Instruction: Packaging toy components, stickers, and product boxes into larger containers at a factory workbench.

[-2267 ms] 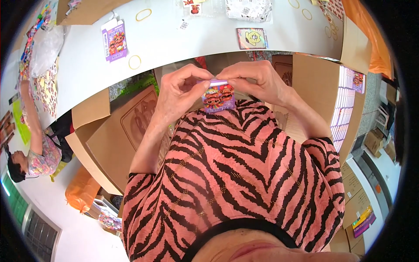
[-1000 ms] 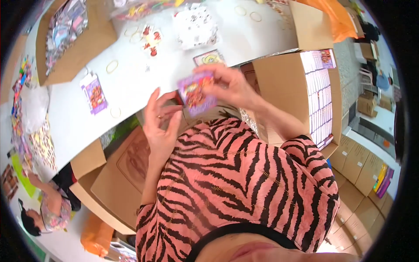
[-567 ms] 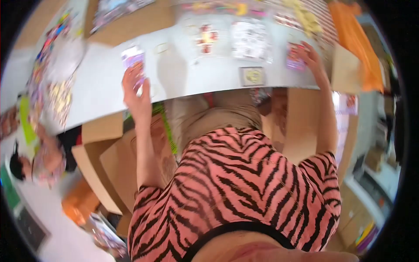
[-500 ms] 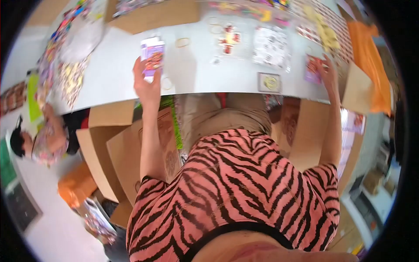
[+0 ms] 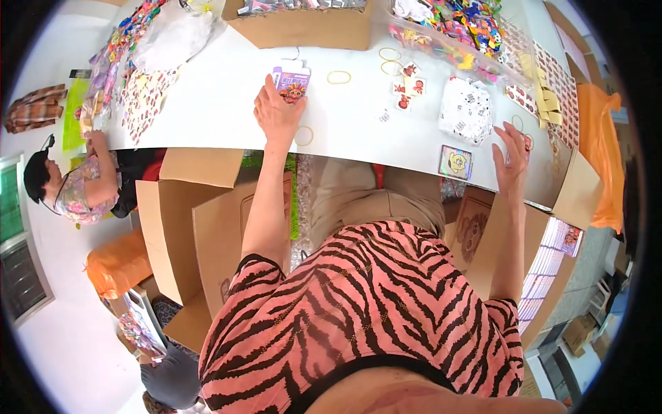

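My left hand (image 5: 276,114) reaches far over the white table (image 5: 221,103), its fingers closed on the lower edge of a small purple packet (image 5: 291,80) with a cartoon picture that lies flat there. At the table's right front edge my right hand (image 5: 512,160) hovers with fingers spread and nothing in it. A small red item (image 5: 528,142) shows just beyond its fingertips. A shiny square card (image 5: 455,162) lies to the left of that hand.
Yellow rubber bands (image 5: 338,77) lie scattered near the packet. A cardboard box (image 5: 303,31), a clear tray of colourful toys (image 5: 462,31), a white patterned packet (image 5: 465,110) and small stickers (image 5: 408,86) sit farther back. Open cartons (image 5: 200,228) stand under the table. Another person (image 5: 72,190) sits at left.
Both hands held a purple packet at my chest. The right hand carried it to the table's right side and let go; the left hand reached out to another purple packet.
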`<state>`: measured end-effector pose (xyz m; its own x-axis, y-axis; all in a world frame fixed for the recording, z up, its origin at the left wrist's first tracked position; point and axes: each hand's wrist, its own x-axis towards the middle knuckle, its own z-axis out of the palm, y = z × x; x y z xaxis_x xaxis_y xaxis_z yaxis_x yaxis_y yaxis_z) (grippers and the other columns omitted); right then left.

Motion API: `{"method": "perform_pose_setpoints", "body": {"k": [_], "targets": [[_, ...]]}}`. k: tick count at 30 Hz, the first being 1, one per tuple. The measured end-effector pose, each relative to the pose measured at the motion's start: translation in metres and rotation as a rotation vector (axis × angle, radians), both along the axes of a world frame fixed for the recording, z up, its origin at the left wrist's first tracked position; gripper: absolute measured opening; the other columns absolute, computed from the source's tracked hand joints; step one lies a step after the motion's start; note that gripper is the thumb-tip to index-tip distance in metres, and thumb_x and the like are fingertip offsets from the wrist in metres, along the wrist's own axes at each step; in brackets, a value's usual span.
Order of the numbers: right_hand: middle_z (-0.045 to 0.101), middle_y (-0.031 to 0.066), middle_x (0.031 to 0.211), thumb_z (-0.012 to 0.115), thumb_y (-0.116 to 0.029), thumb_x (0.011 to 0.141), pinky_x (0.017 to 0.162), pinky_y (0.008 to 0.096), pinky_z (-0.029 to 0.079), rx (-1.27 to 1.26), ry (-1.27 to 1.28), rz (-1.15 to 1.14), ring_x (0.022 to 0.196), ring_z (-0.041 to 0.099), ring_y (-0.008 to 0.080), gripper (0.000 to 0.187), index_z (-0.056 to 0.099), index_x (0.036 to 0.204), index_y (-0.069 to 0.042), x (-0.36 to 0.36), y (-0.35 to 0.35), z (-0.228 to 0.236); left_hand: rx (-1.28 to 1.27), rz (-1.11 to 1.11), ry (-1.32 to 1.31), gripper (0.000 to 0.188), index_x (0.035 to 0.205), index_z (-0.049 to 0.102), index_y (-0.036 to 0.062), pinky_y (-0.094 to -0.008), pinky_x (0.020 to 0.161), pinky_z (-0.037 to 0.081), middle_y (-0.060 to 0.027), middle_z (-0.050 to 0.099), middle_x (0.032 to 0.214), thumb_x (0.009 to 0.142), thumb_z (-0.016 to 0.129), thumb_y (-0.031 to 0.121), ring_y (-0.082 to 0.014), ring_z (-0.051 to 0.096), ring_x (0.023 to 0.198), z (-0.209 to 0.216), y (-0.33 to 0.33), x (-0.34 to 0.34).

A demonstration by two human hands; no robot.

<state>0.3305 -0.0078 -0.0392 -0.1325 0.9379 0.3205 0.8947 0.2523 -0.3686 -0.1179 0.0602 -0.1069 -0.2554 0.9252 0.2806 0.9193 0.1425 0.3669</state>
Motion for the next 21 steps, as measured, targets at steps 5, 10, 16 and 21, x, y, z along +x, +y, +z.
{"method": "perform_pose_setpoints", "body": {"k": [5, 10, 16, 21], "targets": [[0.054, 0.0102, 0.124, 0.059, -0.001, 0.083, 0.096, 0.0364, 0.041, -0.085, 0.217, 0.095, 0.116, 0.050, 0.0270, 0.029, 0.061, 0.111, -0.006, -0.053, 0.002, 0.008, -0.034, 0.008, -0.054, 0.087, 0.129, 0.039, 0.0002, -0.0470, 0.092, 0.040, -0.0249, 0.054, 0.112, 0.059, 0.079, 0.031, -0.0407, 0.049, 0.106, 0.004, 0.008, -0.003], [0.055, 0.0097, 0.121, 0.061, 0.002, 0.080, 0.094, 0.0351, 0.042, -0.096, 0.262, 0.261, 0.114, 0.051, 0.0272, 0.029, 0.062, 0.109, -0.006, -0.100, 0.012, 0.011, -0.050, -0.009, -0.216, 0.085, 0.127, 0.037, 0.0004, -0.0458, 0.086, 0.043, -0.0242, 0.050, 0.111, 0.058, 0.079, 0.026, -0.0395, 0.050, 0.103, 0.011, 0.007, -0.003], [0.055, 0.0086, 0.121, 0.060, 0.002, 0.079, 0.093, 0.0355, 0.043, -0.143, 0.312, 0.364, 0.113, 0.051, 0.0274, 0.029, 0.063, 0.107, -0.007, -0.126, 0.015, 0.018, 0.100, -0.049, -0.330, 0.082, 0.128, 0.037, 0.0002, -0.0433, 0.088, 0.044, -0.0222, 0.048, 0.117, 0.062, 0.080, 0.022, -0.0364, 0.050, 0.107, 0.027, -0.002, -0.003], [0.061, 0.0082, 0.110, 0.059, -0.009, 0.086, 0.088, 0.0327, 0.046, -0.229, 0.535, 0.354, 0.105, 0.057, 0.0229, 0.030, 0.058, 0.116, -0.006, -0.143, 0.025, 0.032, 0.165, -0.152, -0.472, 0.080, 0.128, 0.038, 0.0010, -0.0416, 0.090, 0.043, -0.0193, 0.047, 0.123, 0.062, 0.080, 0.019, -0.0359, 0.050, 0.110, 0.069, -0.021, 0.031]]}}
